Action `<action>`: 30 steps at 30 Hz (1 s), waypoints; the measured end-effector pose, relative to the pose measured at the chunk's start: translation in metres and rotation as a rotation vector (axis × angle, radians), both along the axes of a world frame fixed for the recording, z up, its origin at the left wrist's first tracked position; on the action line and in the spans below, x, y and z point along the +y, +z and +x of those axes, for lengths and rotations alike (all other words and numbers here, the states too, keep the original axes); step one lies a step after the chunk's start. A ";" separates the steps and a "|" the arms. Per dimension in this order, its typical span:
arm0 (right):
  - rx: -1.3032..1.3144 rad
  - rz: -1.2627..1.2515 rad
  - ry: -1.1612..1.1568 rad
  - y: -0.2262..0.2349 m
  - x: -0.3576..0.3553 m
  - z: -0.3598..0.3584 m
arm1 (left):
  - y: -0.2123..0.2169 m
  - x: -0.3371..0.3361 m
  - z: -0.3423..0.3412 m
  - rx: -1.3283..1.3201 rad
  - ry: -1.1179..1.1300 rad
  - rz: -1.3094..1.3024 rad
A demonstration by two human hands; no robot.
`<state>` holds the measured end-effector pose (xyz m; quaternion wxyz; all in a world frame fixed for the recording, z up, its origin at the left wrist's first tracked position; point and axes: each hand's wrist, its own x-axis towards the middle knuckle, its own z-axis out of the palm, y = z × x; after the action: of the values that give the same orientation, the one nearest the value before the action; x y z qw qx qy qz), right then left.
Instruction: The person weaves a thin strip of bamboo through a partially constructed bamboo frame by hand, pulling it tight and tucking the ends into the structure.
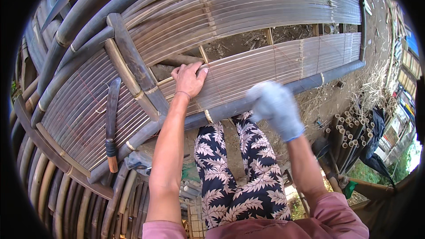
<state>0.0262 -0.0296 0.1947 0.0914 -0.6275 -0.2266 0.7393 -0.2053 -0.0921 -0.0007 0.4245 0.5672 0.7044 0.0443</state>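
A long panel of thin bamboo slats (248, 77) lies in front of me, fixed in a frame with a dark bamboo pole (230, 107) along its near side. My bare left hand (189, 79) is on the panel's far edge, beside the open gap. Its fingers bend over the outermost slats, with the thumb to the right. My right hand (273, 106), in a grey-blue glove, is above the near pole and smeared by motion. Whether it holds anything cannot be made out. Thin red cord (274, 62) crosses the slats in places.
A machete (111, 119) with a wooden handle lies on the left slatted section. Another slatted panel (265, 4) lies beyond the gap. Dark bamboo poles (95, 6) surround the left side. Cut bamboo tubes (352, 130) stand bundled at right, near a black sheet (376, 135).
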 end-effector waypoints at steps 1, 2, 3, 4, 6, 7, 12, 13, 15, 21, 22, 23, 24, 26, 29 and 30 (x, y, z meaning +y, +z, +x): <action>-0.086 0.148 -0.005 0.006 0.016 0.012 | 0.002 0.003 0.004 -0.008 -0.001 0.004; -0.171 0.358 0.080 0.010 0.033 0.017 | 0.003 0.006 0.005 -0.009 -0.001 0.008; -0.253 0.576 0.195 0.008 0.050 0.020 | 0.004 0.009 0.006 -0.018 0.007 0.012; -0.258 0.838 0.315 -0.002 0.064 0.019 | 0.002 0.009 0.006 -0.026 0.015 0.011; 0.062 0.892 0.044 -0.011 0.080 0.011 | 0.001 0.009 0.007 -0.032 0.020 0.008; 0.369 0.649 -0.336 -0.009 0.085 -0.001 | 0.000 0.008 0.007 -0.030 0.017 0.006; -0.779 1.138 1.338 -0.087 0.053 0.066 | 0.000 0.013 0.014 -0.024 0.009 0.026; -0.813 0.984 1.530 -0.089 0.017 0.054 | -0.002 0.007 0.010 -0.015 0.012 0.026; -0.448 0.912 1.564 -0.067 -0.049 0.018 | -0.002 0.009 -0.004 0.015 0.027 0.043; -0.289 0.868 1.266 -0.079 -0.052 0.051 | -0.002 0.006 0.000 0.007 0.046 -0.022; -0.331 0.803 1.304 -0.091 -0.044 0.092 | 0.000 0.009 0.010 0.005 0.060 -0.003; -0.306 0.898 1.284 -0.096 -0.046 0.089 | -0.002 0.011 0.007 0.013 0.063 0.024; -0.272 0.976 1.259 -0.099 -0.055 0.081 | -0.002 0.005 0.003 0.020 0.060 0.033; -0.426 0.947 1.208 -0.116 -0.042 0.097 | -0.001 0.004 0.011 0.010 0.072 0.083; -0.594 0.712 0.562 -0.135 0.018 0.102 | -0.006 -0.005 0.000 0.019 0.170 0.347; -0.458 0.364 0.024 -0.137 0.049 0.107 | 0.001 -0.004 0.009 0.060 0.196 0.435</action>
<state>0.1331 0.0190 0.0572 0.1400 -0.7487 -0.3776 0.5265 -0.1962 -0.0965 0.0002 0.2649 0.5752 0.7423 0.2190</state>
